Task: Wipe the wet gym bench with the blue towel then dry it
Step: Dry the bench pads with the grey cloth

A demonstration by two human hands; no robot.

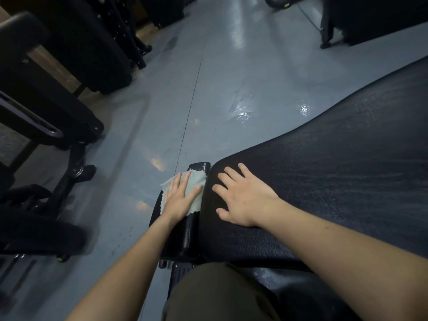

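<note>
Bench (pixel 335 170) bears two flat hands, left (pixel 179 199) pressing one towel (pixel 195 181).

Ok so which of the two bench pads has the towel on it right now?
The small narrow pad at the bench's end: the left hand presses the towel flat there. The right hand rests bare on the large pad.

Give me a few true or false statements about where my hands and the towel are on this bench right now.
1. The left hand presses flat on the pale blue towel. True.
2. The right hand holds the towel. False: it rests bare and open on the large black textured bench pad.
3. The towel lies on the small black pad left of the large one. True.
4. The towel is on the grey floor. False: it is on the small pad.
</note>
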